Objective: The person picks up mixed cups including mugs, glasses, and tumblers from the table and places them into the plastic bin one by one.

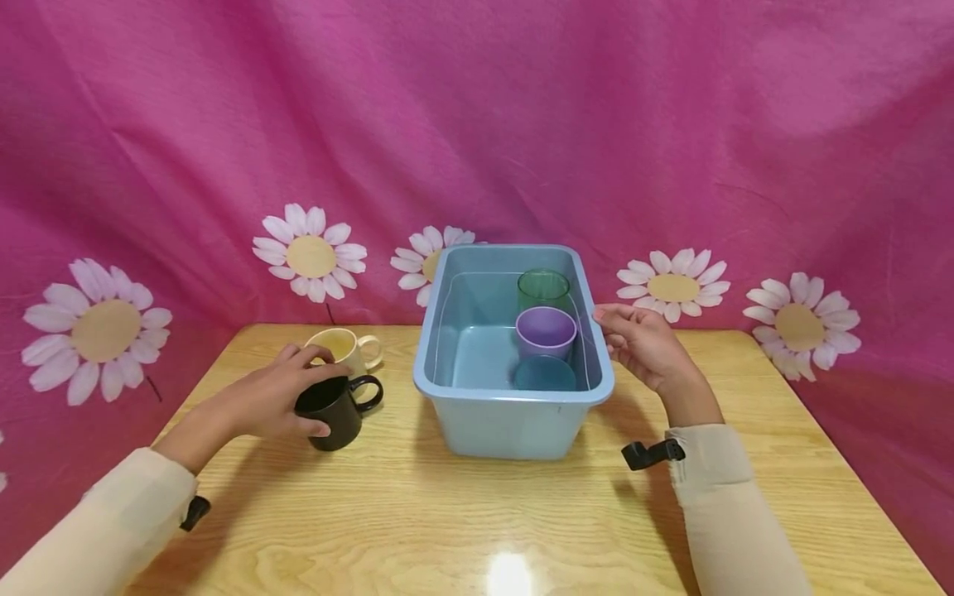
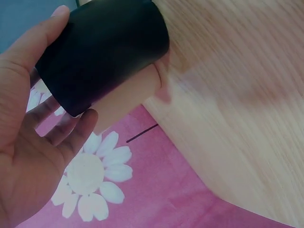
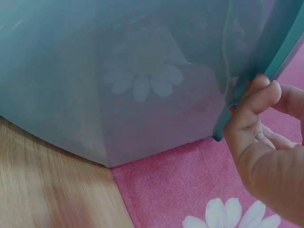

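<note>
Wood table (image 1: 447, 521); pink daisy curtain (image 1: 477, 124) behind; left hand (image 1: 272, 399) grips black mug (image 1: 339, 420), partly hiding cream mug (image 1: 354, 358); right hand (image 1: 647, 341) pinches tub rim (image 1: 514, 399)

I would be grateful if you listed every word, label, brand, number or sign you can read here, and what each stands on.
There are none: no text can be read in any view.
The black mug, yellow mug and bin show no lettering where visible; their hidden sides cannot be checked.
The backdrop bears only printed daisies, not writing.
</note>
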Demonstrator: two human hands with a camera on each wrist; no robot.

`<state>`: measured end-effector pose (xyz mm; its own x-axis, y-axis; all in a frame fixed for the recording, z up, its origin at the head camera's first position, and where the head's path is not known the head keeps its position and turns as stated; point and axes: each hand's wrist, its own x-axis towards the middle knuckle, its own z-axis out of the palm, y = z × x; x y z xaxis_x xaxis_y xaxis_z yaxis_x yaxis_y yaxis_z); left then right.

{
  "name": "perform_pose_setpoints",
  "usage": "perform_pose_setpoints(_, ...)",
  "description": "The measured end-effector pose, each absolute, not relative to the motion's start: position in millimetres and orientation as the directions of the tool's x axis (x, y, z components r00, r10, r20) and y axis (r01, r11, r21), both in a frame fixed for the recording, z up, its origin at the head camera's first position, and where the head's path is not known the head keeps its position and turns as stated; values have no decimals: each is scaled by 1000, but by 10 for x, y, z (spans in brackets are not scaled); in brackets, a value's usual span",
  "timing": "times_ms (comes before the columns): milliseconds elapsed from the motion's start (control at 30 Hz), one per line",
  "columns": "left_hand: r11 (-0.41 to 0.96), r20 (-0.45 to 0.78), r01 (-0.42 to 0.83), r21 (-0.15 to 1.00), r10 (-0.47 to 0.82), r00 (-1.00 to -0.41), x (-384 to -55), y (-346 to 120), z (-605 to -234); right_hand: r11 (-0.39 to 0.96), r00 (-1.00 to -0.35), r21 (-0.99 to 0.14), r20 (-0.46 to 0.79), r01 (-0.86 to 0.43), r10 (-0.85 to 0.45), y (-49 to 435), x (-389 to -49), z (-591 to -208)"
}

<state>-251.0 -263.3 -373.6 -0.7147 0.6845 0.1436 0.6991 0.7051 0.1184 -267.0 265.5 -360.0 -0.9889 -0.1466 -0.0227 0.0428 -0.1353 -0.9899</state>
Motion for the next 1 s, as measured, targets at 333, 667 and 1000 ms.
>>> perform_pose_setpoints(333,717,126,681,150,670,-732,-2507,-2590,-3693,-142,-990,-989,-13,33,-141,2642,-2693,-3602)
perform_pose_setpoints(667,721,110,661,206,654,-748,-2501,-2579,-3676,-156,-989,-988,0,23,-146,2636,-2699,-3601)
perform_pose_setpoints(1000,723,130,663,194,651,-748,-2506,-2607,-3720,-151,-989,-988,-18,40,-145,2651,-2693,-3617)
